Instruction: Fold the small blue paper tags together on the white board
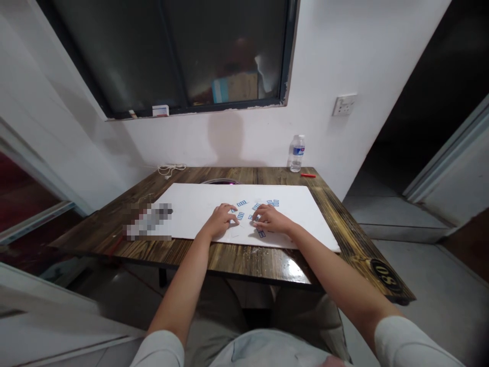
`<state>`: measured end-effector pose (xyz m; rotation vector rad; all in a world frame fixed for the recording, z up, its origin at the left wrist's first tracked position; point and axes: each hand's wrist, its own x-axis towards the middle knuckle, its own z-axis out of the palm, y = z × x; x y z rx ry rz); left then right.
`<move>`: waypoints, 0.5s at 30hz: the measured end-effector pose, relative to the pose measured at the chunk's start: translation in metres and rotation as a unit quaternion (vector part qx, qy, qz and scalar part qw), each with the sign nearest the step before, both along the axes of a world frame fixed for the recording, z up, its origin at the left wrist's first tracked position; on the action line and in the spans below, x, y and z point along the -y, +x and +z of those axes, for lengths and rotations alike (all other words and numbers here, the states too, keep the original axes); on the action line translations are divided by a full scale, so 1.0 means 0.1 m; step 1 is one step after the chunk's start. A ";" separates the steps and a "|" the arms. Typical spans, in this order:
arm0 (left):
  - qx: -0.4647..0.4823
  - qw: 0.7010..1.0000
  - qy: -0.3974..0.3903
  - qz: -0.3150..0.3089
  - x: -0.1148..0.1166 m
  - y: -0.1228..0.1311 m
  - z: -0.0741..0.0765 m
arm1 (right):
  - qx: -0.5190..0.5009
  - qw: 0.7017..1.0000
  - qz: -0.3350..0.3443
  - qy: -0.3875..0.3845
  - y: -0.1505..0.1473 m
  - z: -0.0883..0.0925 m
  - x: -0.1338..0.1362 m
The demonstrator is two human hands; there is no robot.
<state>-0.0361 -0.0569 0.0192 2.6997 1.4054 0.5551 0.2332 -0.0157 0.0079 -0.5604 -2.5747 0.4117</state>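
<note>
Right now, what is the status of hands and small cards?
Left hand, right hand down on white sheet. Both at blue cards, grip unclear. Bottle behind, apart.

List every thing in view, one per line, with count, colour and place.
table: one, dark brown wood, against the wall
sheet: one, white, flat on the table
small cards: about eight, blue and white, scattered on the sheet around the fingers
water bottle: one, clear with a blue label, far right corner of the table
pen: one, red, beside the bottle
cable: one, white, far left edge of the table
wall socket: one, white, above the bottle
window: one, dark frame, above the table
left hand: one, palm down on the sheet
right hand: one, palm down, fingertips at the cards
</note>
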 end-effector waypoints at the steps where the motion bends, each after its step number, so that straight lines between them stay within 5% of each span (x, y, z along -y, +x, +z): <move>1: 0.000 1.000 0.008 0.005 0.01 0.01 0.01 | -0.013 1.000 0.002 -0.001 0.00 0.00 -0.01; 7: 0.036 0.997 0.030 0.067 0.04 0.03 0.04 | -0.178 0.980 -0.074 -0.045 0.02 0.03 -0.06; 15: 0.184 0.967 0.046 0.168 -0.03 -0.07 0.02 | -0.343 0.869 -0.294 -0.199 0.21 0.05 -0.19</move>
